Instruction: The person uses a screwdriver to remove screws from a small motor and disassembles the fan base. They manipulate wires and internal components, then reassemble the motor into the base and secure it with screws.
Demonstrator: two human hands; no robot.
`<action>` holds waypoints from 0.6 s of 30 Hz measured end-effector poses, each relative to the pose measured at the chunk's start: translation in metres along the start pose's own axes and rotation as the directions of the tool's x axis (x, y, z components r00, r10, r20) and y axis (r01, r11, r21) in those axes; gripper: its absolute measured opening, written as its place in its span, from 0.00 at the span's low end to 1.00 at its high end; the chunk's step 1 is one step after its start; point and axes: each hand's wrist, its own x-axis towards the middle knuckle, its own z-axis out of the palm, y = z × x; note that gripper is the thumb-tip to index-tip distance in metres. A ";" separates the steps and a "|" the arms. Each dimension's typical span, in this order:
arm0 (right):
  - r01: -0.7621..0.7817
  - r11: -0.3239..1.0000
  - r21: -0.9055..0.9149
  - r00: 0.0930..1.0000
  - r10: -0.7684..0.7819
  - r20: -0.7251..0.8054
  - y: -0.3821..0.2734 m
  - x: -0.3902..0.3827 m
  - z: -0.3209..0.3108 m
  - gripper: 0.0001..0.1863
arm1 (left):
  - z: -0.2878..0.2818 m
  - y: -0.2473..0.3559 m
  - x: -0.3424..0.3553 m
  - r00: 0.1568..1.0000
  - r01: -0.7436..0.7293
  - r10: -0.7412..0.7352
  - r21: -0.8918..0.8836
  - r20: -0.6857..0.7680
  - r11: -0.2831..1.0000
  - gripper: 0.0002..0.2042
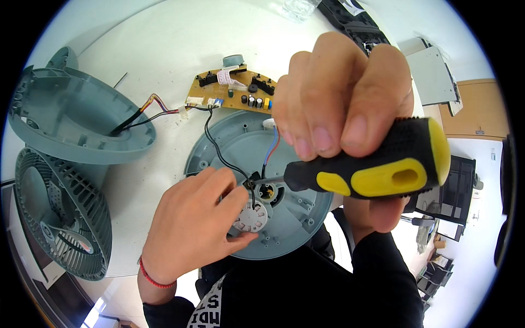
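My right hand [344, 98] is wrapped around the thick black and yellow handle of a screwdriver [387, 177], held high and close to view. Its thin shaft points left toward the hub of a grey-green round plastic base [295, 232]. My left hand [191, 218] lies over the base's left side, thumb and fingers closed about a small round metal motor [252, 217]. Black wires [219, 156] run from the motor area up to a tan circuit board [238, 95]. The screwdriver tip sits by the wires near my left fingertips; its exact contact cannot be made out.
Left of the base stand a grey-green housing shell [82, 117] with colored wires and a fan grille head [63, 218]. At the back right of the white table [147, 49] lies an open black tool case [355, 24]. Red and blue wires [272, 146] rise from the base.
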 end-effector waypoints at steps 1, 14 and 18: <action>-0.051 0.999 -0.015 0.999 0.051 -0.015 -0.002 -0.001 0.000 0.30 | 0.000 0.003 -0.001 1.000 0.013 -0.013 0.030 -0.003 0.999 0.25; -0.068 0.995 -0.068 0.995 0.063 -0.081 0.004 -0.002 0.000 0.33 | 0.011 0.019 0.003 0.993 0.020 -0.008 0.110 -0.115 0.994 0.24; -0.070 0.991 -0.114 0.992 0.057 -0.112 0.003 -0.003 0.000 0.33 | 0.015 0.021 -0.004 0.978 0.138 -0.168 0.215 0.126 0.967 0.32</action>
